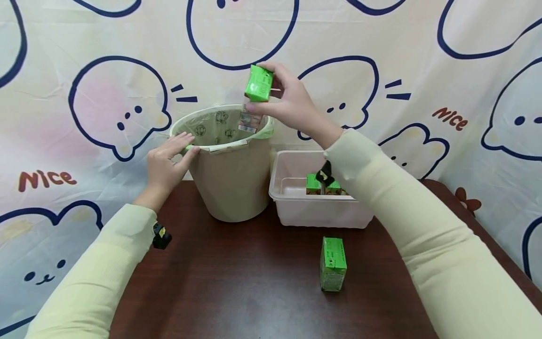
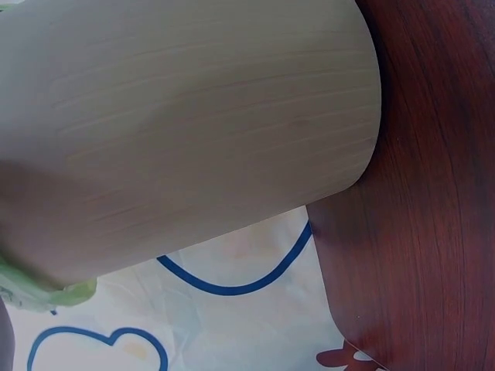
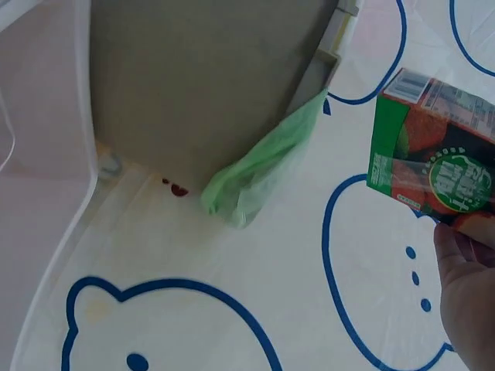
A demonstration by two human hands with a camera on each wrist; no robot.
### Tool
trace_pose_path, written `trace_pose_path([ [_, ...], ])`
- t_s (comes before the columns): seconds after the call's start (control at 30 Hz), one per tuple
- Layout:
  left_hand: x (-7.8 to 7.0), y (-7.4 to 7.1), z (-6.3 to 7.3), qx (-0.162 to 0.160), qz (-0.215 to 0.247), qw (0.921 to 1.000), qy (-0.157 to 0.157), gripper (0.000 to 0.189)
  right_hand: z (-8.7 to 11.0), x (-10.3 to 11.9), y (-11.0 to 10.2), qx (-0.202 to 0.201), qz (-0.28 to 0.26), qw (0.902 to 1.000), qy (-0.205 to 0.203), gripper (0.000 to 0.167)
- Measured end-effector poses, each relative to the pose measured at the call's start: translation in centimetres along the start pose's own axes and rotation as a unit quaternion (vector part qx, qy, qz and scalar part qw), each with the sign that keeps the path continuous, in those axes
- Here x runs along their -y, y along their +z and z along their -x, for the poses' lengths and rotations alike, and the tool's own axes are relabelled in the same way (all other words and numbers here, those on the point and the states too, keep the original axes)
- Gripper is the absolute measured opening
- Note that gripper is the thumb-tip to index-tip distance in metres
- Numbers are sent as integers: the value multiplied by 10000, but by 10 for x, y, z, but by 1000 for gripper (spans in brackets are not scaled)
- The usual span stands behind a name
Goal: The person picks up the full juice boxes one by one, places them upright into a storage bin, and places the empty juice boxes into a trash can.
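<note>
My right hand (image 1: 292, 101) grips a juice carton (image 1: 259, 84) with a green end and fruit printed on its sides. The carton is tilted over the right side of a beige trash bin (image 1: 233, 183), its lower end overlapping the opening in the head view. From the right wrist, the carton (image 3: 433, 147) shows a barcode and a round green label. My left hand (image 1: 167, 162) holds the bin's near-left rim, fingers over the edge and thumb by the green liner. In the left wrist view, the bin's wall (image 2: 216, 116) fills most of the frame.
A white plastic tub (image 1: 322, 214) stands right of the bin, with several green-topped cartons (image 1: 313, 183) inside, partly hidden by my right sleeve. Another green carton (image 1: 333, 263) stands upright on the dark wooden table (image 1: 237, 282). A cartoon-printed cloth (image 1: 338, 28) hangs behind.
</note>
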State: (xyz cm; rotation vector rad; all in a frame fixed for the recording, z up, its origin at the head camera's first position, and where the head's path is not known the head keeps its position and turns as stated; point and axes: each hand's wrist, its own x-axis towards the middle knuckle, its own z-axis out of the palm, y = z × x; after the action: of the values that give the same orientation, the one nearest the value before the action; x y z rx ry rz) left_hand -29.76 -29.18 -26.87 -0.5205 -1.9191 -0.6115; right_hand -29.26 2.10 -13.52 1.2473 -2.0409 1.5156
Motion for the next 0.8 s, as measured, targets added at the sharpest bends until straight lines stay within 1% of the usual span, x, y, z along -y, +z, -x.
trace_pose_path([
  [0.1,0,0,0,21,4,10000,19,28,-9,-8,10,-45,66,9999,144,65],
  [0.23,1,-2,-1,97,-93,9999,42,29,-24,-32,22,-43,158,9988,461,70],
  [0.37,2,-3,-1,178,-194,9996,25,29,-35,-55,32,-4,367,9971,663,74],
  [0.6,2,-3,-1,111,-158,9998,23,29,-42,-72,46,-14,632,9948,804,73],
  [0.7,2,-3,-1,135,-159,9998,17,29,-43,-78,52,68,685,9933,931,73],
  [0.8,2,-4,-1,213,-181,9996,5,29,-46,-81,58,185,791,9900,1156,74],
])
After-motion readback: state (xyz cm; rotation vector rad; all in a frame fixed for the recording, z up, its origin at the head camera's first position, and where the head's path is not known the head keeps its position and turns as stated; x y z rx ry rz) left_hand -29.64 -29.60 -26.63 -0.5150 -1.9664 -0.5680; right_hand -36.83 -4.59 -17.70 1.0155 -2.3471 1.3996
